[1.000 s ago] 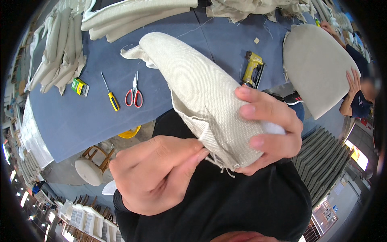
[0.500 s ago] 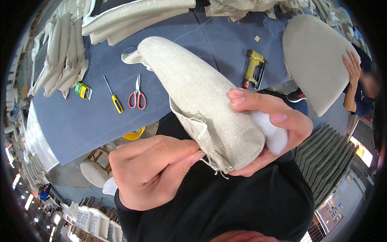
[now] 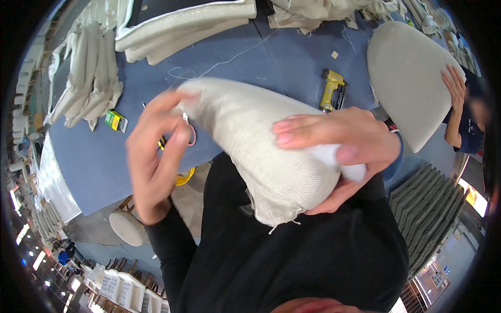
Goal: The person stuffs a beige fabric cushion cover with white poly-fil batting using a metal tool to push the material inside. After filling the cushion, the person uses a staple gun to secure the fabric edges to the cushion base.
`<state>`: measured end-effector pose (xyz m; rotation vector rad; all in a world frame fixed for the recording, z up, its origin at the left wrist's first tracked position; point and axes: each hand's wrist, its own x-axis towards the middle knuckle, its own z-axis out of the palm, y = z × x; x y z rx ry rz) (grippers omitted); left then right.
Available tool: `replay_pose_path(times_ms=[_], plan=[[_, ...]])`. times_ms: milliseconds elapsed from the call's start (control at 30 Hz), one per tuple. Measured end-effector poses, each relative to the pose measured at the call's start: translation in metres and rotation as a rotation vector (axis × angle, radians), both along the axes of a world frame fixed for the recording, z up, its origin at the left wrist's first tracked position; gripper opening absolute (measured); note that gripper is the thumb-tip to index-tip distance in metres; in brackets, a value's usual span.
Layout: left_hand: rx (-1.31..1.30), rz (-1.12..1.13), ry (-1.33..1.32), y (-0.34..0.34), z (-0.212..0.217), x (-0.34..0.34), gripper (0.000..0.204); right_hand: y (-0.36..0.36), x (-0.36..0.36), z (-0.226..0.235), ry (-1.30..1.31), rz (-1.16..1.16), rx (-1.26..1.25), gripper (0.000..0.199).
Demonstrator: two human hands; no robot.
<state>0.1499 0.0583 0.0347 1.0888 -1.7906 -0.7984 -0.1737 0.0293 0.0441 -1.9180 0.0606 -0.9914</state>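
Note:
My right hand (image 3: 352, 133) grips a stuffed beige fabric cover (image 3: 261, 135) in front of my chest, fingers on top and others underneath. White wadding (image 3: 355, 171) sticks out by its palm. Threads fray from the cover's near corner. At the far left end of the cover is my left hand (image 3: 154, 138), blurred, thumb and fingers apart; whether the fingertips touch the cloth is unclear. Behind that hand, partly hidden, lie red-handled scissors (image 3: 192, 135) and a yellow-black screwdriver (image 3: 161, 142).
On the blue-grey table (image 3: 88, 172) are a yellow staple gun (image 3: 332, 89), a small green-yellow box (image 3: 116, 121) and stacked beige cushions (image 3: 193, 31). At right a person holds a large beige panel (image 3: 407, 83). Dark panels (image 3: 430, 208) stand stacked below.
My left hand has let go of the frayed near edge and moved up to the far end. The cover has turned, its folded open edge now mostly out of sight.

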Motion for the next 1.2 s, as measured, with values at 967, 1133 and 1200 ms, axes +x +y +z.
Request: replay_pose_path(times_ms=[967,1133,1200], plan=[[0.182,0.031,0.323,-0.066,0.014,-0.119,0.025,-0.043,0.001,0.009,0.107,-0.688,0.399,0.027],[0.155,0.016,0.218,-0.067,0.019,-0.123,0.025,-0.038,-0.004,-0.001,0.143,-0.839,0.244,0.023],[0.087,0.033,0.264,-0.064,0.017,-0.12,0.025,-0.036,-0.002,-0.004,0.092,-0.894,0.272,0.021]])
